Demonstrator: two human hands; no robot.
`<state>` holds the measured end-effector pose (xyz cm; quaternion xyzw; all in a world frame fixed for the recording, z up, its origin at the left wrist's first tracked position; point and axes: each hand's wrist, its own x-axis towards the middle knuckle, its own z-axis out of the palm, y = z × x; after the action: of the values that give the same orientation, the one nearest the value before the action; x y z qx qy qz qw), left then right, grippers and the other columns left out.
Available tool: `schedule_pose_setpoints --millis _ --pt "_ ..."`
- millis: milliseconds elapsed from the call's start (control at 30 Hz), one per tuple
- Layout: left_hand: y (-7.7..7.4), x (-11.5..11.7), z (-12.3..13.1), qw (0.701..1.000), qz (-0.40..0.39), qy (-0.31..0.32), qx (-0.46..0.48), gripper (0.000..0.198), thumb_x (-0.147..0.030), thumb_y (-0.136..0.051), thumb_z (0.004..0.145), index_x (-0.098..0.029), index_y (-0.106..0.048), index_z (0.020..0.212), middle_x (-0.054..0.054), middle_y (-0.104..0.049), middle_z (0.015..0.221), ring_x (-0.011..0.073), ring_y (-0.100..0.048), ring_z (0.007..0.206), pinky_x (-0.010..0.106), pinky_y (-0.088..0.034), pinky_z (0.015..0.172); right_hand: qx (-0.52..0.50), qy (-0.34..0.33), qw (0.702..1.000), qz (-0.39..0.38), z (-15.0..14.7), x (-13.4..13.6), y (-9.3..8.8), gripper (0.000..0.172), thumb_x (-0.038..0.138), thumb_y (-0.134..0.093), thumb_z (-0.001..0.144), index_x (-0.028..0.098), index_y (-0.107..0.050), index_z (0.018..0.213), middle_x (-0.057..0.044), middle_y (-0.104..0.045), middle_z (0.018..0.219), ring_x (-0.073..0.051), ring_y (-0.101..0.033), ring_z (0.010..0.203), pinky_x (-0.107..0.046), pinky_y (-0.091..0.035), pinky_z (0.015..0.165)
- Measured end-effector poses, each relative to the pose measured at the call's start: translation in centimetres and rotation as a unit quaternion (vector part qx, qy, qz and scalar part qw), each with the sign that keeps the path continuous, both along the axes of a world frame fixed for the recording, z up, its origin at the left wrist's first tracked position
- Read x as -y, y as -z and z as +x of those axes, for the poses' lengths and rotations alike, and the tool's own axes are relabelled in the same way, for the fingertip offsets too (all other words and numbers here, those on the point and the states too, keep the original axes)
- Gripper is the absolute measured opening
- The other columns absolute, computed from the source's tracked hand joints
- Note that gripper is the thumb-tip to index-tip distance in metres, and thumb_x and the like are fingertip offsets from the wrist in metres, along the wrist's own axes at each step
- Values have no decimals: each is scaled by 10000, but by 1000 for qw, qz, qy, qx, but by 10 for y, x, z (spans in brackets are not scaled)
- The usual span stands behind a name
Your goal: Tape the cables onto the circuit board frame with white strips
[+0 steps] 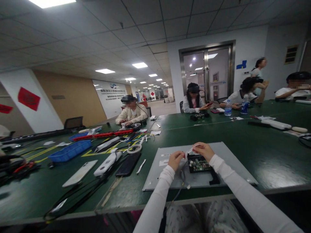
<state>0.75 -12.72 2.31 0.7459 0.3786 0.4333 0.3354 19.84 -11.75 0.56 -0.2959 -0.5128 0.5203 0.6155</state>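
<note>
A flat grey panel (157, 176) lies in front of me, with a black frame (214, 177) on it that holds a green circuit board (199, 164). My left hand (177, 160) is closed in a pinch at the board's upper left corner; what its fingertips hold is too small to make out. At the board's top edge my right hand (203, 150) pinches a thin whitish strip (189, 151), whose kind I cannot tell. Its end runs toward my left fingertips. A grey cable (182, 176) hangs from beside the board across the panel to the table's front edge.
On the green table (243, 152) left of the panel lie a black phone (128, 164), a white phone (80, 173), a white power strip (107, 163), a tape roll (134, 148) and a blue tray (70, 151). Several people sit across the table, near water bottles (227, 108).
</note>
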Motion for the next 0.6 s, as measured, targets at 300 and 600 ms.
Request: schedule_pose_setpoints --millis 300,600 --pt "1 -12 1 1000 -11 -7 -29 267 -373 -601 622 -129 -606 732 39 -618 723 148 -552 703 270 -428 704 7 17 1000 7 2 -1 -14 325 379 -690 510 158 -601 731 -25 -638 680 -143 -589 655 -253 -455 595" --pt "-12 -18 -5 998 -6 -40 -38 280 -396 -566 637 -132 -616 715 34 -631 671 157 -566 659 265 -438 654 81 56 995 29 4 -14 -9 332 383 -618 593 140 -598 819 -49 -645 735 -176 -607 728 -314 -459 684"
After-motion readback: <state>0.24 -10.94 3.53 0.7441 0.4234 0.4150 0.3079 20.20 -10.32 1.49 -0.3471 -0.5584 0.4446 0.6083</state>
